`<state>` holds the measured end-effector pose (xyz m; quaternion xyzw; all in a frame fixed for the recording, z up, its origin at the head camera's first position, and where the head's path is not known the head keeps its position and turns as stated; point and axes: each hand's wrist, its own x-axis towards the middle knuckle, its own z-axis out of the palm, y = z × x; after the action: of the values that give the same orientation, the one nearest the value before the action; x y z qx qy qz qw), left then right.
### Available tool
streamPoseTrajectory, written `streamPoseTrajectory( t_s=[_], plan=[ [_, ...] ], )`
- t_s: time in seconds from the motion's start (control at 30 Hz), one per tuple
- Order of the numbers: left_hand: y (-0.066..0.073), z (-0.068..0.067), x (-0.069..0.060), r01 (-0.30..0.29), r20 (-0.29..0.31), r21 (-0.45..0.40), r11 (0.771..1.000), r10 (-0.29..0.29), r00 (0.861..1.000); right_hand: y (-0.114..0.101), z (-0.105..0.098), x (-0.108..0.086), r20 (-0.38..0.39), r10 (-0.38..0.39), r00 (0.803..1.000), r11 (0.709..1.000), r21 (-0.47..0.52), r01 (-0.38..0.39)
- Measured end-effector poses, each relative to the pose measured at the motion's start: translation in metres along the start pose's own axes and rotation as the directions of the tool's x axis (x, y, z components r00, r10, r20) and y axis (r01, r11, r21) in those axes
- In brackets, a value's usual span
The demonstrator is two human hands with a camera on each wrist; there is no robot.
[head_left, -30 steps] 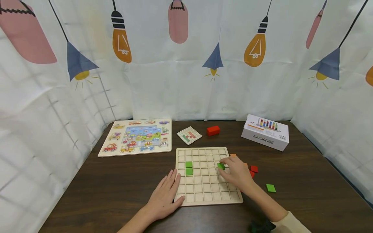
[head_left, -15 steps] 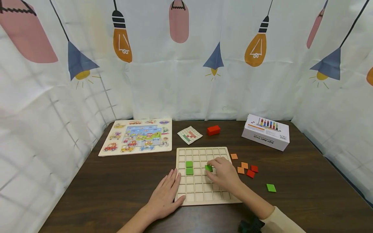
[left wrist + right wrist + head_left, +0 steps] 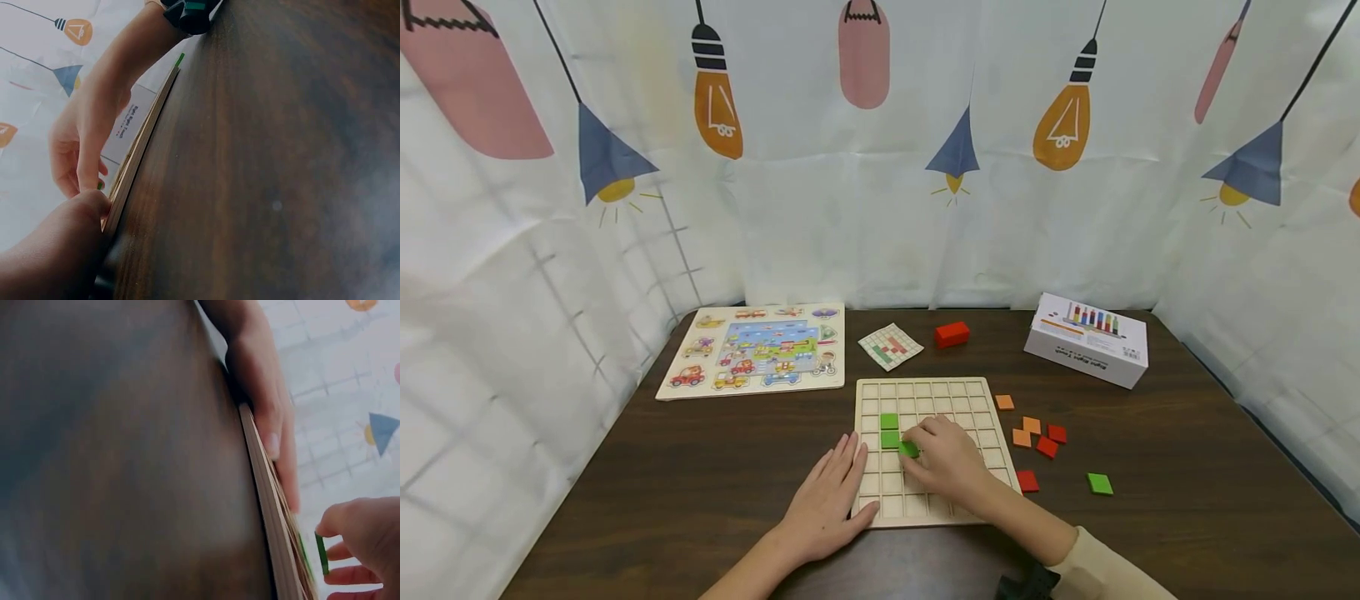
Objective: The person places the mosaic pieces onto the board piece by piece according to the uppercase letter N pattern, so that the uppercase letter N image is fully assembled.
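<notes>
My right hand point(image 3: 951, 467) pinches a green tile point(image 3: 908, 449) over the wooden grid board point(image 3: 936, 510), just right of and below two green tiles point(image 3: 889, 439) lying one above the other in the grid. In the right wrist view the pinched tile point(image 3: 322, 553) stands between thumb and fingers of the right hand point(image 3: 369, 540), a little apart from the board. My left hand point(image 3: 826, 508) lies with straight fingers along the board's left edge, thumb on its lower left corner.
Orange tiles point(image 3: 1022, 437), red tiles point(image 3: 1047, 447) and a green tile point(image 3: 1100, 484) lie right of the board. Behind it are a patterned card point(image 3: 891, 347), a red block point(image 3: 952, 334) and a white box point(image 3: 1086, 340). A picture puzzle point(image 3: 752, 348) lies back left.
My right hand has moved left and slightly toward me across the board with the green tile, uncovering the tiles on the right. The left hand has stayed at the board's edge.
</notes>
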<state>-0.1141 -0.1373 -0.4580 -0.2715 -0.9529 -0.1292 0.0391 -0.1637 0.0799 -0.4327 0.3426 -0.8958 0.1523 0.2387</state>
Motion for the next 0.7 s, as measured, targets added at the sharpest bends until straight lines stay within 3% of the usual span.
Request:
streamPoseTrajectory(
  t_s=[0.27, 0.7],
  plan=[
    [0.0, -0.001, 0.0, 0.004, 0.004, -0.01, 1.0, -0.004, 1.0, -0.01, 0.011, 0.0, -0.045, -0.093, 0.995, 0.996, 0.0, 0.093],
    [0.0, 0.0, 0.0, 0.002, -0.008, -0.012, 1.0, -0.002, 1.0, -0.016, 0.017, 0.002, -0.011, -0.079, 0.997, 0.995, -0.056, 0.078]
  ],
)
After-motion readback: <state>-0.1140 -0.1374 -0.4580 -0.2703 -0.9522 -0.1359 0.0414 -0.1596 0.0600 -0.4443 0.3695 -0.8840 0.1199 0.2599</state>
